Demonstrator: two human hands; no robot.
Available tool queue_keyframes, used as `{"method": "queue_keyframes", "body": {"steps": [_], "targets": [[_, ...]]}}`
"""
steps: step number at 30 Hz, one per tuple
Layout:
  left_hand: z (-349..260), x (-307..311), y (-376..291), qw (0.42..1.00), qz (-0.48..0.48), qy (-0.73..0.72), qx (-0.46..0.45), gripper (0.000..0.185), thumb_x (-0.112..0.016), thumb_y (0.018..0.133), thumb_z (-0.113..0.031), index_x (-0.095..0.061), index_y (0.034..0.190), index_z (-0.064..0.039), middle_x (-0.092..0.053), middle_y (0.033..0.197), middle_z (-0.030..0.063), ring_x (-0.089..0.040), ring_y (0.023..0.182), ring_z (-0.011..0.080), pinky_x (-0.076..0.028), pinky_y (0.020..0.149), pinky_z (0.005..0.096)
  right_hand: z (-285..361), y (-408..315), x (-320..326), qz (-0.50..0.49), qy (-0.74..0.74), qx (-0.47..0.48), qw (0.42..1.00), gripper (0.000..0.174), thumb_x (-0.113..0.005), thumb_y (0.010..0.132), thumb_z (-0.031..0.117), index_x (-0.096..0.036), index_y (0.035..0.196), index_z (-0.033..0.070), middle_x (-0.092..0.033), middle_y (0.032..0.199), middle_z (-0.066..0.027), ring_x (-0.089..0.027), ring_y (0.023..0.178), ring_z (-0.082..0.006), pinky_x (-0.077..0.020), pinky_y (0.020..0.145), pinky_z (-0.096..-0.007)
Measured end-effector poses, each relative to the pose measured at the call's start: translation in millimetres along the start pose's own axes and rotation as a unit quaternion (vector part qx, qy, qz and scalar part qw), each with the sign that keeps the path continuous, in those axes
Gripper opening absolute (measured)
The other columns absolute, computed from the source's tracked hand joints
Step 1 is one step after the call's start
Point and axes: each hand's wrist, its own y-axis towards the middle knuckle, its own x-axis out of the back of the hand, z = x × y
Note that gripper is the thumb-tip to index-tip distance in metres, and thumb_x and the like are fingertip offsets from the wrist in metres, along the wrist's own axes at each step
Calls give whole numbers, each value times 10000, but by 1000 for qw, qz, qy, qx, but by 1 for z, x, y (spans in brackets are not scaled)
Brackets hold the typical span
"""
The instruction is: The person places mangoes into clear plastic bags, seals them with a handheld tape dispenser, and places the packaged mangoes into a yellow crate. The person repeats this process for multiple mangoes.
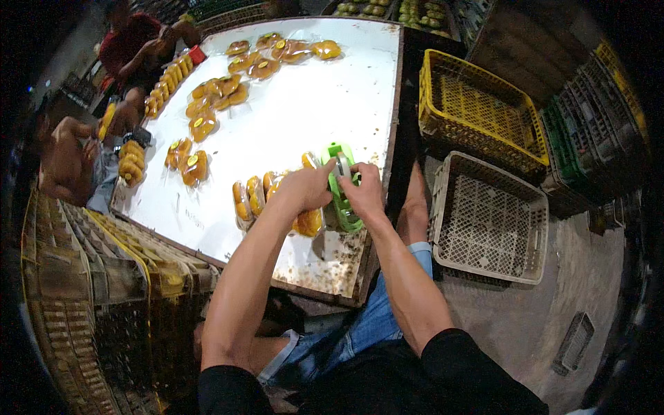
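Note:
A bright green plastic tape dispenser point(346, 210) stands near the right edge of the white tabletop. My right hand point(364, 188) grips a white roll, apparently tape point(342, 165), at the upper part of the dispenser. From the other side, my left hand point(309, 188) reaches to the same roll with its fingertips against it; whether it pinches anything is hidden. Beneath and beside my left hand, packs of orange fruit in clear plastic point(256, 194) stand in a row. One fruit pack point(309, 223) shows below my left wrist, next to the dispenser.
More wrapped fruit point(215, 93), some with yellow stickers, lies across the white table point(311, 104). Co-workers' hands point(124, 111) hold fruit at the left edge. To my right stand a yellow crate point(482, 124) and a pale crate point(490, 228). Stacked crates point(104, 259) rise at left.

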Motion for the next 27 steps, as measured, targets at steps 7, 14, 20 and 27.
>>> {"method": "queue_keyframes", "body": {"steps": [7,14,20,27], "targets": [[-6,-4,2,999,-11,14,33,811,-642,781,-180,-318,1525,-179,-704,987,245,-688,935,398,-542,834,491,-8,-10,-11,-18,4,-61,998,347,-704,809,255,-628,1031,-1,-571,1095,-190,-556,1061,-357,-452,921,-433],[7,-5,21,999,-22,-15,36,753,-615,789,-178,-371,1502,-191,-707,1002,236,-690,938,390,-545,836,482,-12,-18,-7,-15,18,-10,1000,357,-699,809,221,-613,1079,5,-565,1128,-184,-546,1099,-364,-442,947,-431],[3,-12,16,998,-42,21,39,767,-612,783,-168,-368,1510,-199,-710,999,227,-694,933,381,-549,822,478,-8,-19,-3,-17,35,-51,998,323,-711,806,238,-641,995,-14,-579,1071,-207,-567,1047,-376,-452,917,-443],[3,-6,11,999,-17,8,39,744,-605,809,-195,-369,1515,-211,-714,1087,184,-694,998,342,-546,865,470,1,-11,-9,-33,20,-104,994,376,-730,805,298,-649,994,-17,-589,1062,-200,-587,998,-350,-459,877,-431]]}}
